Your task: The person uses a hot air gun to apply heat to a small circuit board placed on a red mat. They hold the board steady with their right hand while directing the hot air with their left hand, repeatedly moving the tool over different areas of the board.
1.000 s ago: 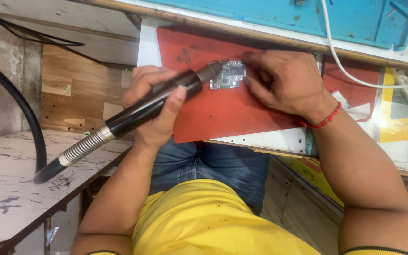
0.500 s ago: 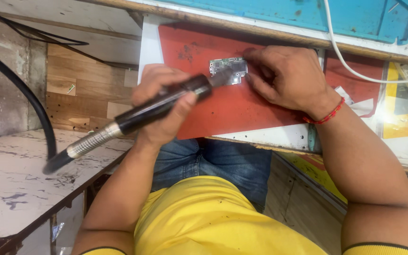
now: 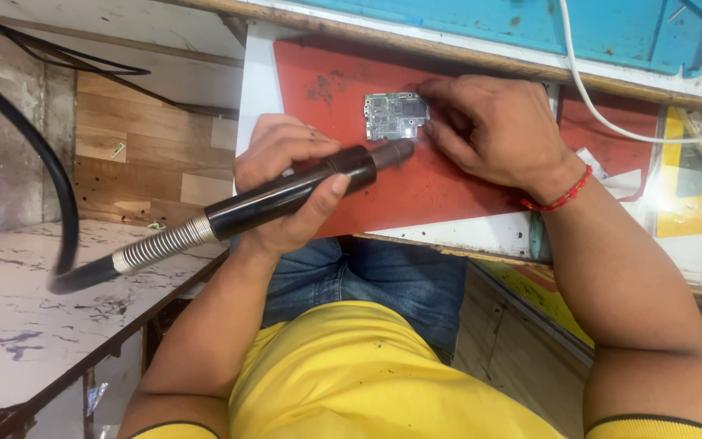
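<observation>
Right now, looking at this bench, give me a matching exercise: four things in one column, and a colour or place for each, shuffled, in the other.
Things:
1. circuit board
2. handheld tool
3. mat
4. cord

Descriptions:
A. white, running across the bench on the right side of the view
B. red, lying flat under the work
C. black, gripped in the left hand
D. green, steadied by fingers of the right hand

Pairs: 1-D, 2-C, 3-B, 4-A

- Tool [image 3: 286, 193] tip against the board [image 3: 396, 116]: too small to tell contact.
- Hose [image 3: 62, 219] blurred, cut off at left edge.
- Blue tray [image 3: 530, 24] cut off by top edge.
</observation>
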